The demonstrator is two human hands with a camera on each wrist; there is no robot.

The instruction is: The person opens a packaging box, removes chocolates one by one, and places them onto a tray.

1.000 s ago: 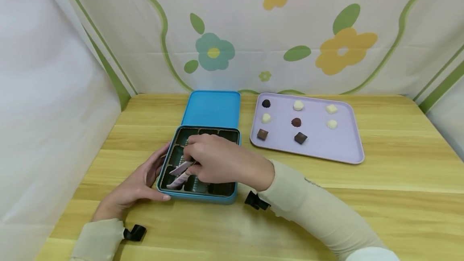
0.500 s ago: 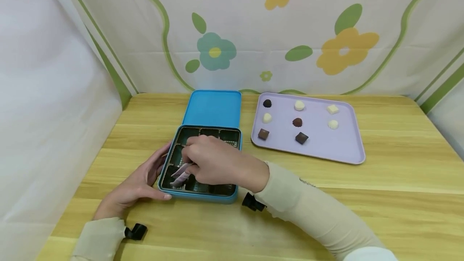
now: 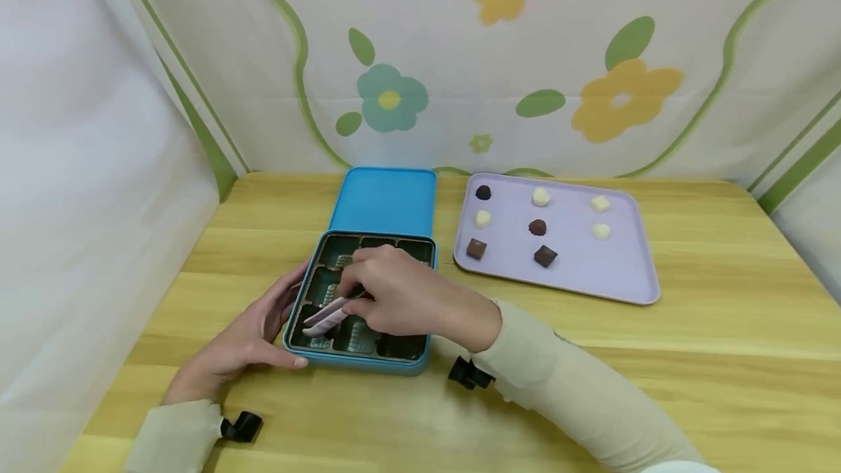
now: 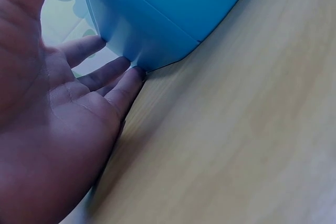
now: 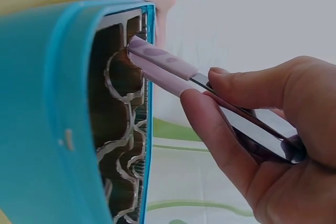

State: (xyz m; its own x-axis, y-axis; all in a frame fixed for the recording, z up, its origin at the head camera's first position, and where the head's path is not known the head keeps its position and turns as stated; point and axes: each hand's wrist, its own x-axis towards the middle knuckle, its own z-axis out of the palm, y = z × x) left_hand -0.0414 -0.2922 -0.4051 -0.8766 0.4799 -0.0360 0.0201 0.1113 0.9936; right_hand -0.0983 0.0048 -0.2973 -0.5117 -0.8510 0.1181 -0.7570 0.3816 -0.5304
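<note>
An open blue tin [image 3: 358,367] with a dark compartmented insert stands at the table's middle left. My right hand [image 3: 407,294] is over the tin, pinching a pair of tongs [image 5: 236,108] with pale pink tips between thumb and fingers. In the head view the tong tips slant down into the front-left compartment; I cannot tell whether they hold anything. Against the tin's left side rests my left hand [image 3: 252,338], its fingertips [image 4: 126,85] touching the blue wall and its thumb stretched along the front corner. The right hand hides several middle and right compartments.
The tin's blue lid [image 3: 384,199] lies flat behind it. To the right, a lilac tray [image 3: 591,276] bears several chocolates, among them a dark square one [image 3: 545,256] and a white round one [image 3: 601,231]. A floral curtain [image 3: 460,79] hangs behind the wooden table [image 3: 723,327].
The tong tips stood apart low in the front-left compartment; now they look closer together and slightly higher. The right hand shifted only a little. The left hand, tin and tray kept their places.
</note>
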